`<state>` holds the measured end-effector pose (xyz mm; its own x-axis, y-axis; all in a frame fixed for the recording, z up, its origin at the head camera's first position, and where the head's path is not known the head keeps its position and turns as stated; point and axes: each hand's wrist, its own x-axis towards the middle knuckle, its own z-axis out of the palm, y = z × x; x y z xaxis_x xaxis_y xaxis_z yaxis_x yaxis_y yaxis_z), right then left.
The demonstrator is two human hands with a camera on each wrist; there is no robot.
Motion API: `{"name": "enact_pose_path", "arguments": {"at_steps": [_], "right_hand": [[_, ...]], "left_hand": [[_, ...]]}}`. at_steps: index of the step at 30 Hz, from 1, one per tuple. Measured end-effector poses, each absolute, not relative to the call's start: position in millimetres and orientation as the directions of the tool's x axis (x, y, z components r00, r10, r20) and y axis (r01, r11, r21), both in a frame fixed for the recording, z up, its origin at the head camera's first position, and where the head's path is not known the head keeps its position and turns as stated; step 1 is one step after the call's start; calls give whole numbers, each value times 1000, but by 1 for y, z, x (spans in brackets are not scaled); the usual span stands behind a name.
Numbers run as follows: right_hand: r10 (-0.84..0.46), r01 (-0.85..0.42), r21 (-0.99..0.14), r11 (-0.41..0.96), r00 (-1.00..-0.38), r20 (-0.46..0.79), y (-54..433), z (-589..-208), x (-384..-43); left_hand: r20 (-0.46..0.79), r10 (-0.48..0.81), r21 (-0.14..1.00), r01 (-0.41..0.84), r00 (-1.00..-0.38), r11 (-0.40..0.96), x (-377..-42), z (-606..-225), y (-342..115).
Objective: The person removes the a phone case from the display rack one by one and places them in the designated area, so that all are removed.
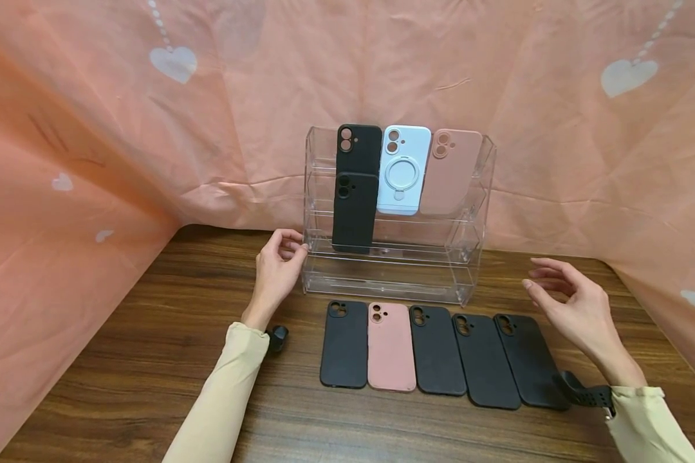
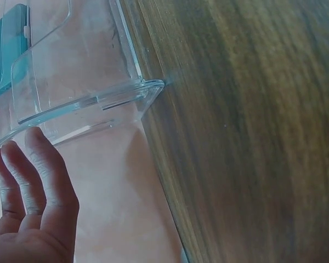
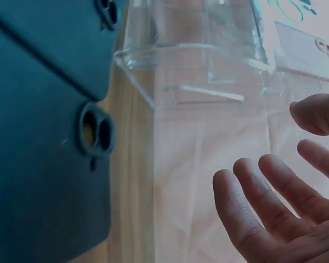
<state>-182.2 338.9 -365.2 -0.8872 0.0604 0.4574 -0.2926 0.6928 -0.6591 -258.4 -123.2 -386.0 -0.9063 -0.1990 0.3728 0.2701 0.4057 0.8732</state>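
Left hand [image 1: 278,265], loosely curved, rests at a transparent tiered rack [image 1: 382,287]; relaxed right hand [image 1: 583,315] hovers near a round-cornered black case [image 1: 531,361].

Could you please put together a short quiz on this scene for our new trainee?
1. Short answer: What colour is the ringed case on the clear stand?
2. True or false: The right hand holds nothing.
3. Fill in the gap: Seen in the head view, the lower pink case, in the row of five cases lying on the wooden table, is the ____ from the left.

Key: 1. White. 2. True. 3. Second.
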Motion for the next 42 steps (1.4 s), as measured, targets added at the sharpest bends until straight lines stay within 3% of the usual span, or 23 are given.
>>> {"name": "enact_pose_path", "arguments": {"at_steps": [18,42], "right_hand": [[15,-400,-750,527,-878,479,305,-345,-203],[-15,-434,-802,411,-882,470,269,-330,-216]], "left_hand": [[367,-201,877,267,-908,399,-258,-385,-123],[363,-199,881,265,-911,392,-259,-386,-123]]}}
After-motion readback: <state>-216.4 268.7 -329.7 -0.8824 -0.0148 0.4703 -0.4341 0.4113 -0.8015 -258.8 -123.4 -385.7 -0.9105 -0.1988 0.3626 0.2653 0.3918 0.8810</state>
